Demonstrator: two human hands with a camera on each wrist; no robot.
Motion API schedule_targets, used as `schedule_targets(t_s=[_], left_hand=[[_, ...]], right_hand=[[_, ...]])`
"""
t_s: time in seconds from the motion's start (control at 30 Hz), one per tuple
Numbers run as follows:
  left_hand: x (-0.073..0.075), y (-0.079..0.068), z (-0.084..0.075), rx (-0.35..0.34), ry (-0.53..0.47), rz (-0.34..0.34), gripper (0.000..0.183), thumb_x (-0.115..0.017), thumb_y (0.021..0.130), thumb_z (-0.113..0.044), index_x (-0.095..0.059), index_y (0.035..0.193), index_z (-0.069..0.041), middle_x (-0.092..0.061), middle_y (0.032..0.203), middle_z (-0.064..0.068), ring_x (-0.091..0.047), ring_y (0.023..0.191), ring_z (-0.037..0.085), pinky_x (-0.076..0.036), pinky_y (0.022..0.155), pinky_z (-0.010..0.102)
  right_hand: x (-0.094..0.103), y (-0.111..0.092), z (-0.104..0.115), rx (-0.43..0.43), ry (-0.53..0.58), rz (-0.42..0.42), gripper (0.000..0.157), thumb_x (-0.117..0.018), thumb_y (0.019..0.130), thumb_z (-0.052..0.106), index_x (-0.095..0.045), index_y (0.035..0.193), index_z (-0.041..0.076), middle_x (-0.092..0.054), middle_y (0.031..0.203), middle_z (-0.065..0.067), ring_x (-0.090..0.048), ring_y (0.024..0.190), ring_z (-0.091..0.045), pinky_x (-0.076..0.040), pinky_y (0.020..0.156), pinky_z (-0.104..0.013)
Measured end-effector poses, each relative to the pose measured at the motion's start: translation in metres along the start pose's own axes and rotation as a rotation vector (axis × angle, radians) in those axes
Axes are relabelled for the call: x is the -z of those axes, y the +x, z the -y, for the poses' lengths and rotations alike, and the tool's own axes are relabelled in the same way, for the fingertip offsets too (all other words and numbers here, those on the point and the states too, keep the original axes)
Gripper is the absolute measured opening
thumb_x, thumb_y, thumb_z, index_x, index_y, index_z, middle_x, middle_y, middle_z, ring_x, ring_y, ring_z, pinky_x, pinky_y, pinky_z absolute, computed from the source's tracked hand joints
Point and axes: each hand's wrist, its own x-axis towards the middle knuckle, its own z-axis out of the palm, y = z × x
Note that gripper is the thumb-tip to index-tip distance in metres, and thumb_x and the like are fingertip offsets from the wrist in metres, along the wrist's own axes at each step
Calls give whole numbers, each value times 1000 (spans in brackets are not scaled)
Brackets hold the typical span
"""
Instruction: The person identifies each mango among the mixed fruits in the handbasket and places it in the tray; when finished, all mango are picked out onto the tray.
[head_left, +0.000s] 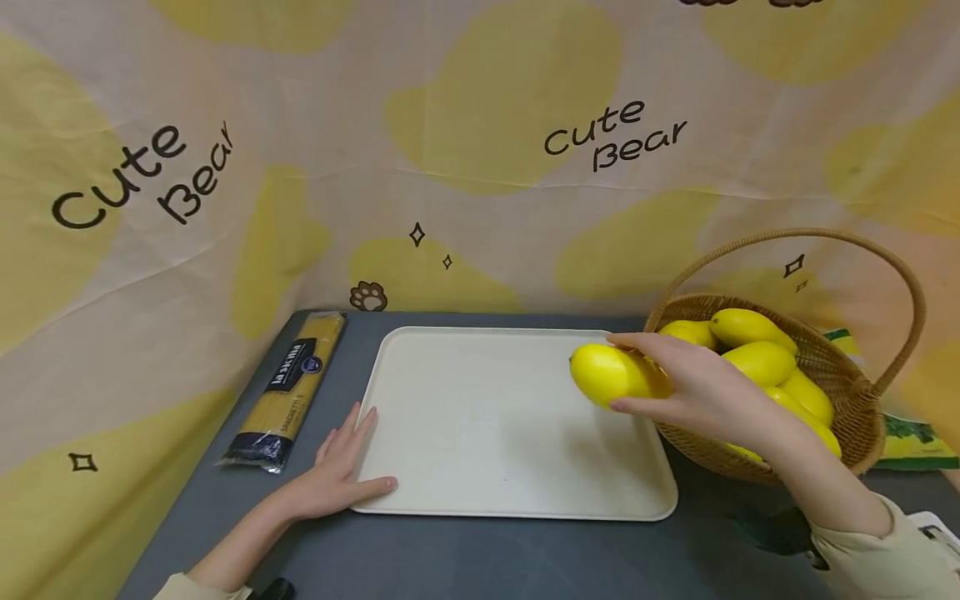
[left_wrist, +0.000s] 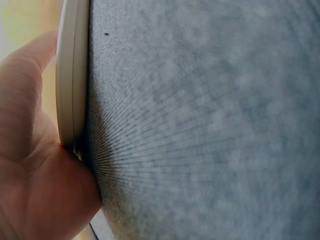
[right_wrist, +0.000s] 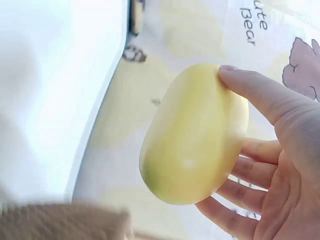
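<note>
My right hand (head_left: 701, 387) holds a yellow mango (head_left: 609, 373) above the right part of a cream tray (head_left: 465, 417). In the right wrist view the thumb lies along one side of the mango (right_wrist: 192, 142) and the fingers curve round the other. At the tray's left edge rests my left hand (head_left: 330, 477), fingers stretched out and thumb over the rim. The left wrist view shows the palm against the tray's corner (left_wrist: 72, 80). Several more mangoes (head_left: 759, 364) lie in a wicker basket (head_left: 862, 429) at the right, partly hidden by my right arm.
A pack of spaghetti (head_left: 288, 400) lies left of the tray on the grey table (head_left: 480, 554). Behind the basket, whose tall handle (head_left: 911, 292) arches upward, lies a green and yellow packet (head_left: 915, 442). A patterned cloth (head_left: 480, 167) hangs along the back.
</note>
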Motion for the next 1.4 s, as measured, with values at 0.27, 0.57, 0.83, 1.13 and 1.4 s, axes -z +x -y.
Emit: schedule_targets(t_s=[0.27,0.57,0.83,1.13,1.4], left_hand=[[-1,4,-6,2,-9,11,104,-69,85,-50,-9,156,-1,10,159,26,6,144,45,6,107,66],[-4,9,-8,-1,-2,1,104,-68,86,-51,-9,156,-1,8,159,25,4,145,44,5,108,66],[-1,9,-6,19,-3,8,106,-68,85,-52,-7,156,-2,9,159,25,5,145,45,6,108,66],[0,6,-2,34,24,10,105,-67,85,-53,-8,156,-2,9,159,25,3,145,43,5,109,64],[1,-2,-2,40,17,12,105,-66,86,-53,-8,155,0,9,159,26,4,145,44,6,109,63]], right_hand=[[-45,35,7,103,114,0,67,-79,79,47,-57,133,14,-62,125,1,-57,105,-16,-47,88,-39],[-98,76,18,180,136,67,60,-79,82,37,-58,133,13,-62,123,-1,-56,108,-19,-47,92,-41],[-133,121,30,303,149,83,58,-79,83,25,-56,134,8,-60,128,-4,-52,119,-25,-42,102,-42],[-154,169,44,308,164,200,60,-77,86,23,-50,136,5,-57,131,-7,-49,121,-26,-38,106,-39],[-172,194,59,356,121,288,57,-75,87,24,-51,136,7,-57,132,-3,-47,122,-21,-34,109,-32]])
